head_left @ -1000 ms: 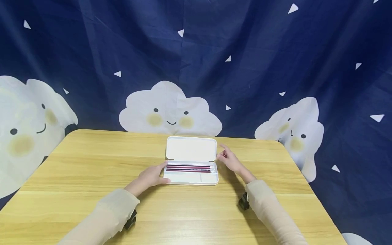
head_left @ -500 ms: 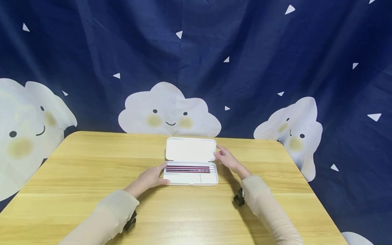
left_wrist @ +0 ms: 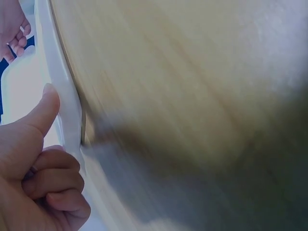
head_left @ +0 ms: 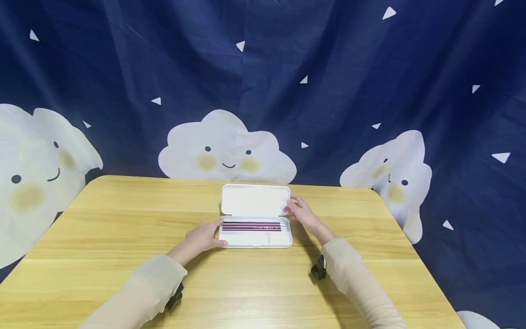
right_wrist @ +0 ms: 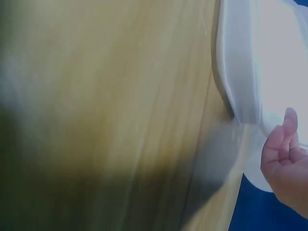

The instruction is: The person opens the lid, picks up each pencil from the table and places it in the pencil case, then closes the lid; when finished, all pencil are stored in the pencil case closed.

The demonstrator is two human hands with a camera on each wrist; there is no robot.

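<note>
In the head view a white pencil case (head_left: 244, 239) lies open on the table, its lid (head_left: 255, 200) tilted back toward the curtain. Several dark red and black striped pencils (head_left: 250, 226) lie side by side in the rear compartment, with white ends at the right. My left hand (head_left: 201, 236) grips the case's left end, the thumb on the front corner; the left wrist view shows this thumb (left_wrist: 45, 110) over the white rim and the other fingers curled. My right hand (head_left: 303, 214) pinches the lid's right edge, thumb in front. Its fingers (right_wrist: 288, 127) show against white in the right wrist view.
A light wooden table (head_left: 123, 219) spreads around the case on all sides. Behind its far edge hangs a dark blue curtain (head_left: 271, 59) printed with white clouds and small triangles. A small black device (head_left: 318, 268) sits under my right cuff, another (head_left: 175, 297) under the left.
My right hand has moved left from beside the lid and taken hold of its right edge. My left hand stays on the case's left end. The lid and pencils look nearly unmoved.
</note>
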